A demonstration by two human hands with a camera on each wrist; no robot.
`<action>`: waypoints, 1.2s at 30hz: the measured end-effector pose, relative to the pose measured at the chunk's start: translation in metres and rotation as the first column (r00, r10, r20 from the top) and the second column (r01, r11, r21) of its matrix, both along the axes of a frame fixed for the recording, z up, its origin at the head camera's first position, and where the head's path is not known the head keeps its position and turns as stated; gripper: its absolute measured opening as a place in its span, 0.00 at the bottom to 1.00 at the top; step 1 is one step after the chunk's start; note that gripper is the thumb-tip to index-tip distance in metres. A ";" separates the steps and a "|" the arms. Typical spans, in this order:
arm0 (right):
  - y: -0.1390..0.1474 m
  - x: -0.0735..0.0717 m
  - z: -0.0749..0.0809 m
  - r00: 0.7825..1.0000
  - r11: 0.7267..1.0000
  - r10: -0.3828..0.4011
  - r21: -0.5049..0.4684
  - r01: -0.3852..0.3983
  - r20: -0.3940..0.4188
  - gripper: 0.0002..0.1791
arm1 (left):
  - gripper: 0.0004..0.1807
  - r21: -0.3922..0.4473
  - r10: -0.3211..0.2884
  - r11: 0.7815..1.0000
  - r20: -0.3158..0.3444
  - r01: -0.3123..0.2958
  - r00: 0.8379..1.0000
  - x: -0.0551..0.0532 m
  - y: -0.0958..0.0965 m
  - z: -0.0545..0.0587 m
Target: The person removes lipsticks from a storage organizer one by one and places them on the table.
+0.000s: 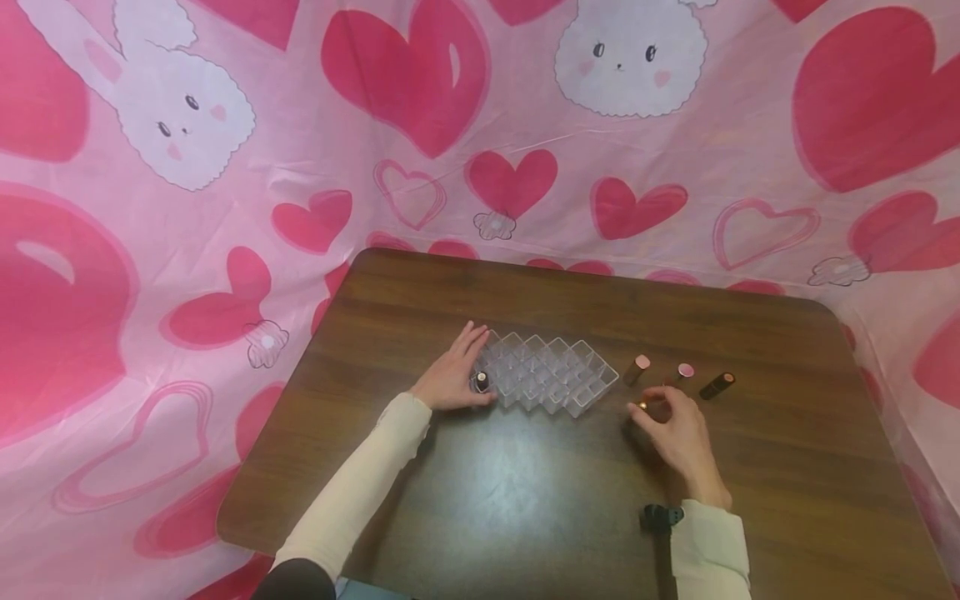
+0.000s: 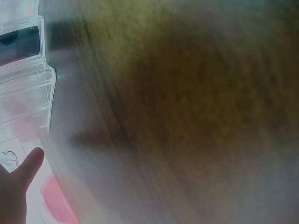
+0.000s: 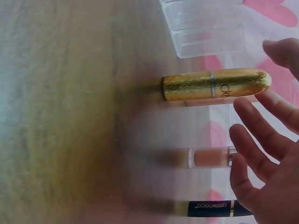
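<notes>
A clear plastic lipstick organizer [image 1: 558,400] with diamond-shaped compartments stands on the table. My left hand [image 1: 453,377] is at its left end, fingers along the back and thumb toward the front. A dark lipstick [image 1: 482,382] is upright in the organizer's leftmost compartment, beside that hand. To the right of the organizer, my right hand [image 1: 678,429] is around the top of a gold lipstick [image 3: 201,86] standing on the table. In the right wrist view the thumb is apart from the tube, while the index finger lies near its upper end; contact is hard to tell.
Behind the right hand stand a rose-coloured lipstick [image 1: 637,368], a clear-and-pink tube [image 1: 684,372] and a black lipstick [image 1: 717,385], in a row. The brown wooden table [image 1: 480,517] has rounded corners. Pink heart-patterned cloth [image 1: 540,125] hangs around it.
</notes>
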State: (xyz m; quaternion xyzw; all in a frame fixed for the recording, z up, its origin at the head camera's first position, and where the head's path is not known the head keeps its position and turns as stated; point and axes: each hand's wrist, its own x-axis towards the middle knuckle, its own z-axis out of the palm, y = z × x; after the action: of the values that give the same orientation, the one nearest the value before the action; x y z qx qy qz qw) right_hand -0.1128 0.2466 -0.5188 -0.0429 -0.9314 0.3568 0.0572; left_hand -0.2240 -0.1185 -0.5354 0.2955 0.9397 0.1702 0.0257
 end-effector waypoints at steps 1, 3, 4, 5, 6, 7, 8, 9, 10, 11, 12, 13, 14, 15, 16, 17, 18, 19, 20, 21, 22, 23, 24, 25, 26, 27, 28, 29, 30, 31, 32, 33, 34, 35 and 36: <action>0.000 -0.001 0.001 1.000 1.000 -0.012 0.001 0.012 -0.024 0.23 | 0.61 -0.001 0.000 1.000 0.001 0.000 1.000 0.000 0.000 0.000; -0.001 -0.003 0.003 0.997 1.000 -0.032 -0.003 0.031 -0.073 0.22 | 0.61 0.002 -0.002 1.000 0.000 0.002 1.000 0.000 0.000 0.001; -0.002 -0.003 0.004 0.994 0.999 -0.041 -0.005 0.041 -0.098 0.21 | 0.61 0.002 -0.003 1.000 0.004 0.003 1.000 0.001 0.000 0.001; -0.003 -0.004 0.005 0.991 0.999 -0.050 -0.007 0.050 -0.123 0.20 | 0.61 0.001 -0.002 1.000 0.005 0.002 1.000 0.001 0.000 0.001; -0.004 -0.005 0.006 0.987 0.998 -0.059 -0.013 0.057 -0.150 0.19 | 0.61 0.003 -0.002 1.000 0.010 0.002 1.000 0.001 -0.001 0.001; -0.006 -0.006 0.007 0.981 0.998 -0.069 -0.018 0.067 -0.180 0.18 | 0.61 0.004 -0.002 1.000 0.014 0.002 1.000 0.001 -0.001 0.001; -0.008 -0.006 0.008 0.974 0.997 -0.079 -0.028 0.074 -0.210 0.17 | 0.61 0.004 -0.001 1.000 0.018 0.001 1.000 0.001 -0.001 0.001; -0.010 -0.007 0.009 0.966 0.996 -0.090 -0.045 0.081 -0.244 0.16 | 0.61 0.004 0.000 1.000 0.022 0.000 1.000 0.001 -0.001 0.001; -0.013 -0.008 0.010 0.956 0.994 -0.101 -0.058 0.089 -0.274 0.15 | 0.62 0.002 0.001 1.000 0.024 -0.002 1.000 0.000 -0.001 0.001; -0.015 -0.009 0.011 0.946 0.993 -0.108 -0.070 0.091 -0.304 0.15 | 0.62 0.004 0.002 1.000 0.028 -0.002 1.000 0.000 -0.001 0.001; -0.019 -0.011 0.011 0.937 0.992 -0.111 -0.085 0.088 -0.331 0.14 | 0.62 0.007 0.003 1.000 0.030 -0.003 1.000 0.000 -0.001 0.001; -0.022 -0.012 0.012 0.928 0.992 -0.111 -0.092 0.084 -0.355 0.14 | 0.62 0.006 0.004 1.000 0.033 -0.004 0.999 0.000 -0.002 0.001; -0.025 -0.013 0.013 0.923 0.992 -0.106 -0.101 0.073 -0.370 0.13 | 0.63 0.006 0.004 1.000 0.035 -0.004 0.999 0.000 -0.002 0.001; -0.029 -0.014 0.014 0.919 0.992 -0.097 -0.110 0.059 -0.382 0.13 | 0.63 0.009 0.003 1.000 0.037 -0.004 0.999 0.000 -0.002 0.001; -0.032 -0.015 0.014 0.919 0.993 -0.084 -0.108 0.046 -0.386 0.13 | 0.63 0.011 0.003 1.000 0.042 -0.003 0.999 -0.001 -0.002 0.001; -0.035 -0.016 0.015 0.921 0.993 -0.068 -0.114 0.026 -0.384 0.13 | 0.63 0.014 0.002 1.000 0.047 -0.003 0.999 -0.001 -0.002 0.001; -0.039 -0.017 0.016 0.923 0.993 -0.053 -0.118 0.008 -0.380 0.13 | 0.63 0.013 0.001 1.000 0.051 -0.002 0.999 -0.001 -0.002 0.001; -0.042 -0.017 0.017 0.927 0.992 -0.036 -0.123 -0.011 -0.374 0.13 | 0.63 0.012 0.000 1.000 0.054 -0.001 0.999 -0.001 -0.002 0.001; -0.044 -0.018 0.017 0.932 0.991 -0.020 -0.128 -0.028 -0.363 0.13 | 0.63 0.012 0.000 1.000 0.059 0.000 0.998 -0.001 -0.002 0.001; -0.047 -0.018 0.017 0.935 0.991 -0.004 -0.129 -0.045 -0.355 0.13 | 0.64 0.014 -0.002 1.000 0.061 0.001 0.998 -0.002 -0.002 0.001; -0.050 -0.019 0.018 0.937 0.991 0.011 -0.124 -0.058 -0.350 0.13 | 0.64 0.013 -0.002 1.000 0.063 0.001 0.998 -0.002 -0.002 0.001; -0.053 -0.019 0.018 0.936 0.989 0.028 -0.123 -0.076 -0.350 0.13 | 0.64 0.013 -0.002 1.000 0.064 0.001 0.998 -0.002 -0.002 0.001; -0.055 -0.020 0.018 0.934 0.989 0.044 -0.118 -0.091 -0.353 0.13 | 0.64 0.013 -0.002 1.000 0.062 0.002 0.998 -0.002 -0.002 0.001; -0.058 -0.021 0.018 0.931 0.988 0.059 -0.112 -0.106 -0.360 0.13 | 0.64 0.015 -0.003 1.000 0.064 0.002 0.998 -0.002 -0.002 0.001; -0.061 -0.021 0.018 0.926 0.987 0.074 -0.105 -0.121 -0.371 0.13 | 0.64 0.018 -0.002 1.000 0.066 0.001 0.998 -0.002 -0.002 0.002; -0.063 -0.022 0.017 0.917 0.986 0.090 -0.094 -0.136 -0.389 0.13 | 0.65 0.018 -0.003 1.000 0.063 0.002 0.998 -0.002 -0.001 0.002; -0.066 -0.023 0.017 0.909 0.985 0.104 -0.086 -0.151 -0.403 0.12 | 0.65 0.019 -0.002 1.000 0.064 0.001 0.998 -0.002 -0.001 0.002; -0.069 -0.024 0.017 0.902 0.983 0.117 -0.083 -0.166 -0.416 0.12 | 0.65 0.022 -0.002 1.000 0.065 0.000 0.998 -0.002 -0.001 0.002; -0.073 -0.025 0.017 0.894 0.981 0.129 -0.078 -0.179 -0.429 0.12 | 0.65 0.022 -0.002 1.000 0.065 0.000 0.998 -0.001 -0.001 0.003; -0.076 -0.027 0.017 0.885 0.979 0.143 -0.067 -0.192 -0.442 0.12 | 0.65 0.018 -0.001 1.000 0.064 -0.001 0.998 -0.001 -0.001 0.003; -0.079 -0.028 0.017 0.879 0.977 0.155 -0.065 -0.205 -0.450 0.12 | 0.65 0.015 0.002 1.000 0.064 -0.003 0.998 -0.001 -0.001 0.003; -0.083 -0.029 0.016 0.874 0.974 0.167 -0.062 -0.219 -0.456 0.12 | 0.65 0.013 0.003 1.000 0.065 -0.004 0.998 -0.001 -0.001 0.004; -0.086 -0.030 0.016 0.870 0.971 0.179 -0.063 -0.232 -0.459 0.12 | 0.65 0.011 0.005 1.000 0.064 -0.005 0.998 -0.001 0.000 0.004; -0.089 -0.031 0.015 0.867 0.968 0.191 -0.060 -0.244 -0.460 0.12 | 0.65 0.008 0.006 1.000 0.062 -0.007 0.998 -0.001 0.000 0.004; -0.093 -0.031 0.014 0.865 0.965 0.204 -0.056 -0.257 -0.458 0.11 | 0.65 0.003 0.008 1.000 0.061 -0.008 0.998 -0.001 0.000 0.004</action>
State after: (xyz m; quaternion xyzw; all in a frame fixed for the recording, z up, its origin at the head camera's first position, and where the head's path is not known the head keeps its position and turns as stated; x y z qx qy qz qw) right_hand -0.1443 0.1537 -0.5044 0.1490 -0.8693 0.4142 0.2248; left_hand -0.2246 -0.1184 -0.5311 0.2864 0.9394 0.1808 0.0529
